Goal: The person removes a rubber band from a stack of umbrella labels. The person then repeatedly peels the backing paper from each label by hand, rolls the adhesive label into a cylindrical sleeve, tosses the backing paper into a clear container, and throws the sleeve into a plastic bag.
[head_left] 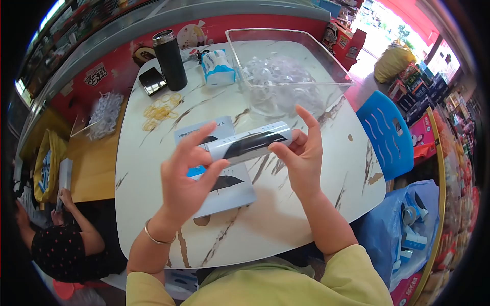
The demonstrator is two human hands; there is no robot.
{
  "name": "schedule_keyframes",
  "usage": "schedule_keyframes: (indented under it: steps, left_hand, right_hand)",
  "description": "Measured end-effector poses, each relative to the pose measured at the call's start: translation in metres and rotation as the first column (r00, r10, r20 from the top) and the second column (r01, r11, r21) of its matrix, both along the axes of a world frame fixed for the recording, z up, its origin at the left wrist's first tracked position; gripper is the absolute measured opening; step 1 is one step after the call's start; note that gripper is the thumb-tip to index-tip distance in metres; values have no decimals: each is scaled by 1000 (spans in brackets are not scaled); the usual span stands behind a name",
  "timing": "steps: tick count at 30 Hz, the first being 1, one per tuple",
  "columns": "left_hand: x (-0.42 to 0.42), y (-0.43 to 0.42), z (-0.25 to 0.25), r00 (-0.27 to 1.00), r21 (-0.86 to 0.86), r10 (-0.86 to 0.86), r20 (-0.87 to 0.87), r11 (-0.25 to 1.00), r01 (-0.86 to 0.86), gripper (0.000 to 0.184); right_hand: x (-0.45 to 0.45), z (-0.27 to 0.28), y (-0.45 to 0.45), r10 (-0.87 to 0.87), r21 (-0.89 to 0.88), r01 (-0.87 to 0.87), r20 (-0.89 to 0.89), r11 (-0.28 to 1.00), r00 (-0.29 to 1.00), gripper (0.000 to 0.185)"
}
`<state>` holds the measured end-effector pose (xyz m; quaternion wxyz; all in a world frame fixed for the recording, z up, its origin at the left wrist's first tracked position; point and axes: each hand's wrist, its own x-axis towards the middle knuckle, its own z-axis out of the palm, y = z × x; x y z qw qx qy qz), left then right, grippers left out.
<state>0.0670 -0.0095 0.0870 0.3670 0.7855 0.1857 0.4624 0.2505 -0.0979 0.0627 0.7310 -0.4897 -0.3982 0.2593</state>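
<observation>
Between my two hands, above the table, is a rolled printed sheet (250,142), a white and grey tube with a black umbrella picture. My left hand (185,176), with a bangle on its wrist, has thumb and fingers around the left end. At the other end, my right hand (304,160) pinches the roll between thumb and fingers, its index finger raised. Beneath lies a flat stack of printed sheets (232,196) with umbrella pictures and partly covered lettering. The roll and my left hand hide part of the stack.
Behind are a clear plastic bin (286,81) of transparent rings, yellow rubber bands (162,109), a black bottle (170,61), a phone (152,81) and a blue-white packet (218,67). A blue bag (413,224) of rolls and a blue chair (386,135) stand right. Another person (66,245) works left.
</observation>
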Motion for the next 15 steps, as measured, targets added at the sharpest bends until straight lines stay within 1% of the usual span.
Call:
schedule_keyframes:
  steps: [1,2,4,5,6,7,8,9,10,11,13,14,15]
  left_hand:
    - [-3,3,2,1000,-28,-5,14,1000,5,56]
    - [-6,6,5,999,-54,-13,30,998,14,56]
    - [-10,11,9,997,-130,-17,69,991,26,57]
    - [-15,12,12,998,-176,4,57,984,6,57]
    - [-19,12,15,999,-220,12,48,975,-1,56]
    - [-20,13,18,999,-264,-3,44,964,14,56]
    - [-22,13,19,1000,-249,2,-1,968,-2,56]
    - [-22,12,20,999,-231,-4,-43,973,-6,56]
    - [-22,10,21,997,-266,-61,-38,963,48,57]
    - [-21,9,23,993,-299,-107,-38,950,91,58]
    - [-23,12,27,968,-339,-243,-65,918,207,61]
    - [-24,13,28,955,-356,-286,-83,903,239,62]
    - [-24,13,28,933,-244,-301,-198,937,251,65]
  right_hand:
    - [6,1,-1,29,-2,-29,-10,1000,1000,76]
    - [9,3,-3,73,19,-73,-30,997,997,68]
    - [14,7,-4,168,-19,-167,35,986,985,63]
    - [15,8,-6,210,-43,-207,67,977,975,61]
    - [15,11,-9,233,-86,-225,92,971,968,56]
    - [14,15,-12,244,-132,-226,136,965,960,57]
    - [16,15,-14,256,-114,-238,190,965,948,53]
    - [18,14,-14,210,-64,-200,272,978,939,50]
    - [20,16,-18,161,-42,-156,336,987,928,44]
    - [23,23,-25,148,-15,-154,373,988,916,39]
    - [31,31,-38,125,-19,-128,405,992,906,34]
    - [40,31,-46,74,8,-84,387,996,919,33]
    - [50,31,-54,32,36,-48,365,998,930,32]
